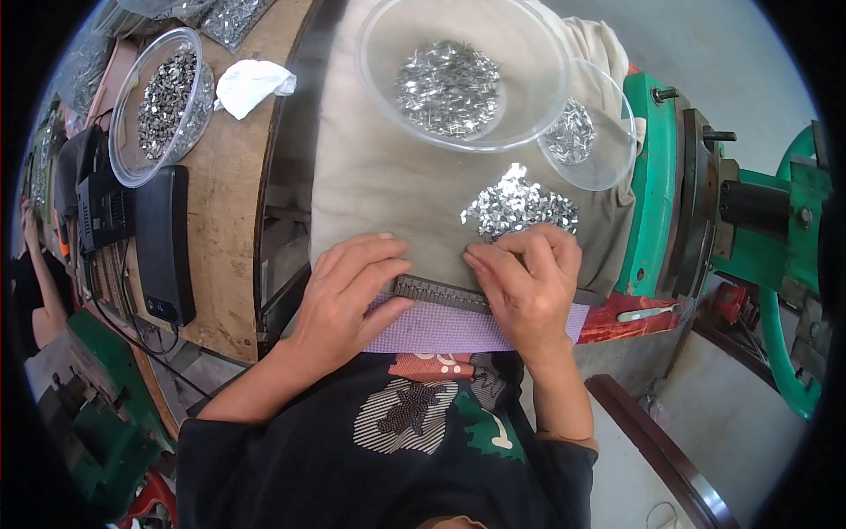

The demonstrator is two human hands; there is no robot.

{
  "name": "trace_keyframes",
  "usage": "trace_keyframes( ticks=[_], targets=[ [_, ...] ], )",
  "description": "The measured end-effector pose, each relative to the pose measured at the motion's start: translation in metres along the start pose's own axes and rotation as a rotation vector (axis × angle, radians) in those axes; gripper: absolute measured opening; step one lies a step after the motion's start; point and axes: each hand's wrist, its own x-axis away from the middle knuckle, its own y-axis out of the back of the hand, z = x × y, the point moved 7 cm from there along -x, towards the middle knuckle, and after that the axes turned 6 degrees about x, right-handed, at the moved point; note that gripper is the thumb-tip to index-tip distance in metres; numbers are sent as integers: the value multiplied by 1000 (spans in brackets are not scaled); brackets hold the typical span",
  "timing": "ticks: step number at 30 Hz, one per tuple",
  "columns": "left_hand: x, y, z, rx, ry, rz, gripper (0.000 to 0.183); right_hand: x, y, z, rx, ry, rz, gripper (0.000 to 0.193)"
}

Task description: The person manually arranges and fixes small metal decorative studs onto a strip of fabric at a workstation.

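Note:
A dark, narrow metal strip with a row of slots (441,293) lies along the near edge of the cloth-covered surface. My left hand (344,295) is at its left end, fingers spread, with the thumb and index finger on either side of that end. Over the strip's right end, my right hand (531,280) has thumb and index finger pinched together. Whatever is in that pinch is too small or hidden to make out. Just beyond the right hand is a loose heap of small shiny metal pieces (520,207).
A large clear tub (374,97) and a smaller clear bowl (617,172) hold metal pieces. Green machinery (648,185) stands at right. On the left wooden bench (225,229) are another clear tub (123,145), crumpled white tissue (251,86) and a black device (163,247). Another person's arm (48,282) shows far left.

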Motion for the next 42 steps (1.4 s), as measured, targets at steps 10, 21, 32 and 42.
trace_keyframes(
  ticks=[10, 21, 32, 42],
  targets=[
    [13, 2, 7, 8, 21, -111, 36, -8, -12, 11, -187, -172, 144, 10],
    [17, 2, 9, -3, 20, -130, 32, -10, -30, 25, -313, -247, 333, 11],
    [17, 3, 8, -16, -7, -150, 28, -8, -32, 28, -254, -226, 321, 13],
    [16, 3, 9, -20, 6, -145, 27, -8, -31, 28, -252, -221, 329, 13]
  ],
)
